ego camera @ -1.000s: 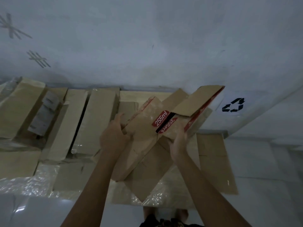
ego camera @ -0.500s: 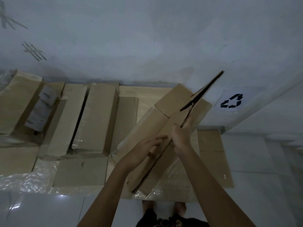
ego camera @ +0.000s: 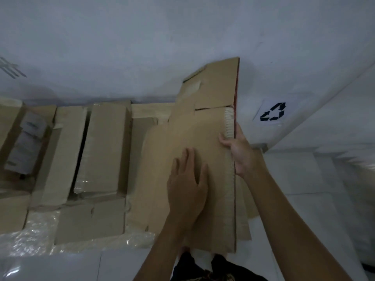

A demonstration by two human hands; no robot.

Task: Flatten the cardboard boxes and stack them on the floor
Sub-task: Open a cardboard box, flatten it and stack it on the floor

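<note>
- White wall [ego camera: 142, 47] fills the top of your view; a recycling sign [ego camera: 273, 112] is stuck on it to the right, low down, and faint grey marks [ego camera: 11, 68] sit at the far left.
- Pale tiled floor [ego camera: 304, 189] runs under everything, and the cardboard lies along the foot of the wall.
- Brown boxes [ego camera: 105, 142] lie side by side to your left, some on clear plastic wrap [ego camera: 38, 234]; one at the far left carries a grey label [ego camera: 28, 142].
- Your flattened box [ego camera: 203, 128] is the big sheet in front of you, over other flat cardboard [ego camera: 242, 209], its far flap [ego camera: 217, 86] reaching up against the wall and a red edge [ego camera: 237, 82] down its right side.
- Your left hand [ego camera: 187, 185] rests flat on the middle of that sheet, fingers straight and slightly spread.
- Your right hand [ego camera: 239, 153] grips the sheet's right edge, thumb on top and fingers curled round behind it.
- Below the sheet, at the bottom of the view, you can see dark clothing [ego camera: 219, 270].
</note>
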